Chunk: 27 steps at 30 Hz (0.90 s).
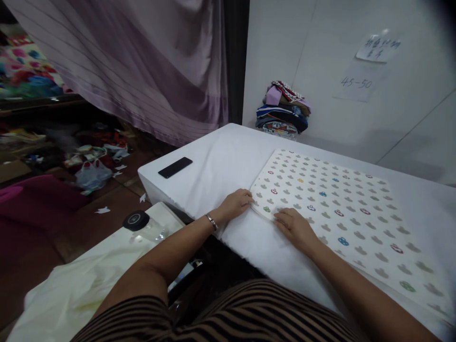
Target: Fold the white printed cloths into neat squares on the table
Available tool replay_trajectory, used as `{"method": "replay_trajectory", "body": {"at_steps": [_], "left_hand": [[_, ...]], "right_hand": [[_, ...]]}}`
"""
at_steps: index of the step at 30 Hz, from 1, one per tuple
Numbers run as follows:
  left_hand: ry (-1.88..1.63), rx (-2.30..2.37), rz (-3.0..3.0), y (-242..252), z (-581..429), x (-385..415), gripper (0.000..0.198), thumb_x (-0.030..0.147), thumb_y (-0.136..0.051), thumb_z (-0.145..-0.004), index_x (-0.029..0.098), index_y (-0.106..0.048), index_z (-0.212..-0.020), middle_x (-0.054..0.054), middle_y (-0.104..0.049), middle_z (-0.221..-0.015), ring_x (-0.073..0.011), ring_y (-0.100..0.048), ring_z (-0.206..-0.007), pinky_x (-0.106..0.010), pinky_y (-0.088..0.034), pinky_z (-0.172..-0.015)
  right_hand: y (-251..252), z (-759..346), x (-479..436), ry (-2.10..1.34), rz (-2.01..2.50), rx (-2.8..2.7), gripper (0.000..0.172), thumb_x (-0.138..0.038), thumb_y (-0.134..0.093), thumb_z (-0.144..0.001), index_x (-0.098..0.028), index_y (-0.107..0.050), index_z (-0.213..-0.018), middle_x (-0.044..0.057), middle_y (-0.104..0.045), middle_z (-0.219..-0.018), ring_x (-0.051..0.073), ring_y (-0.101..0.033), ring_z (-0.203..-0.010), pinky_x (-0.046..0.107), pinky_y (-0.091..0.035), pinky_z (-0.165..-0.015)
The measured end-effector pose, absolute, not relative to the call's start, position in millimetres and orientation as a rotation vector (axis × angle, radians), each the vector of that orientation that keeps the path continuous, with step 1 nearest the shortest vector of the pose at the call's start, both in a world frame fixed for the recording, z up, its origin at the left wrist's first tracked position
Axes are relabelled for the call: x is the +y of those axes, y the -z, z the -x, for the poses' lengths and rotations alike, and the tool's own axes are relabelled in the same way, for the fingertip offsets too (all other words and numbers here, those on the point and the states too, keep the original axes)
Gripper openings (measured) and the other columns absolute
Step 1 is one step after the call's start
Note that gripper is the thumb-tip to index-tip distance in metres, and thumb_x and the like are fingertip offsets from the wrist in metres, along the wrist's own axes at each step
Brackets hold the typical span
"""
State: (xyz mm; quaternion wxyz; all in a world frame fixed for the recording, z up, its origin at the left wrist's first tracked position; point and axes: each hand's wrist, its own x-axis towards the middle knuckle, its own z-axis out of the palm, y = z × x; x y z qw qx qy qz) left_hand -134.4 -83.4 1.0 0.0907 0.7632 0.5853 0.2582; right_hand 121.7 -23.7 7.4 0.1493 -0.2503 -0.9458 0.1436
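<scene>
A white fabric piece (351,194), printed with grey mouse-head-like shapes and small coloured motifs, lies flat on the white-covered table. At its near left corner, my left hand (235,203) has its fingers closed on the edge. A little to the right along the near edge, my right hand (295,228) grips the same fabric with bent fingers, thumb side toward me. The stretch of edge between both hands shows. Under the fingertips the fabric is hidden. A metal bracelet (212,222) circles my left wrist.
A black phone (175,167) lies on the white table cover (213,164) at the left. Folded cloths (283,111) are stacked by the wall. Near my left arm stands a clear jar with a black lid (136,220), beside pale cloth (81,285). A purple curtain (171,61) hangs behind.
</scene>
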Motion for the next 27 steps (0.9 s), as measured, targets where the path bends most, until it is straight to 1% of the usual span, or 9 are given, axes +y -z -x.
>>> {"method": "replay_trajectory", "body": {"at_steps": [5,12,16,19,23,27], "left_hand": [[-0.654,1.712,-2.28,-2,138,-77,0.022,0.026,-0.046,-0.089,0.026,-0.066,-0.098,-0.001,-0.057,-0.113,-0.0172,-0.053,-0.101,-0.028,-0.042,-0.085],[-0.674,1.68,-2.293,-3,140,-75,0.027,0.028,-0.04,-0.091,0.024,-0.065,-0.099,-0.001,-0.058,-0.116,-0.0166,-0.055,-0.097,-0.026,-0.041,-0.08],[-0.58,1.687,-2.366,-2,141,-77,0.029,0.025,-0.036,-0.093,0.023,-0.063,-0.102,-0.001,-0.058,-0.118,-0.0172,-0.055,-0.099,-0.027,-0.04,-0.081],[-0.478,1.672,-2.417,-1,143,-78,0.028,0.027,-0.037,-0.093,0.023,-0.062,-0.106,-0.003,-0.057,-0.12,-0.0182,-0.054,-0.101,-0.028,-0.04,-0.083],[-0.435,1.609,-2.445,-4,145,-78,0.026,0.027,-0.043,-0.09,0.024,-0.06,-0.109,-0.003,-0.056,-0.121,-0.0192,-0.053,-0.105,-0.029,-0.039,-0.088],[-0.457,1.639,-2.369,-9,142,-77,0.026,0.03,-0.039,-0.092,0.025,-0.063,-0.102,-0.002,-0.058,-0.119,-0.0187,-0.054,-0.103,-0.028,-0.038,-0.086]], "right_hand": [[-7,-102,-24,-0.413,0.811,-2.775,0.026,-0.036,-0.046,-0.09,-0.022,-0.065,-0.101,0.007,-0.06,-0.098,0.022,-0.054,-0.093,0.032,-0.046,-0.08],[-6,-92,-26,-0.543,0.899,-2.719,0.031,-0.033,-0.036,-0.094,-0.024,-0.065,-0.098,0.003,-0.06,-0.093,0.016,-0.057,-0.088,0.026,-0.045,-0.074],[-2,-92,-30,-0.371,0.876,-2.752,0.032,-0.031,-0.035,-0.094,-0.023,-0.064,-0.105,0.005,-0.061,-0.095,0.017,-0.056,-0.088,0.026,-0.044,-0.069],[-1,-91,-34,-0.221,0.845,-2.807,0.03,-0.03,-0.037,-0.094,-0.022,-0.063,-0.108,0.007,-0.061,-0.097,0.018,-0.055,-0.089,0.026,-0.043,-0.068],[-1,-87,-37,-0.091,0.82,-2.853,0.03,-0.033,-0.039,-0.094,-0.02,-0.064,-0.105,0.009,-0.061,-0.096,0.02,-0.054,-0.087,0.028,-0.043,-0.069],[-2,-84,-37,-0.091,0.833,-2.852,0.029,-0.03,-0.039,-0.094,-0.019,-0.065,-0.1,0.008,-0.061,-0.094,0.02,-0.055,-0.086,0.028,-0.042,-0.068]]}}
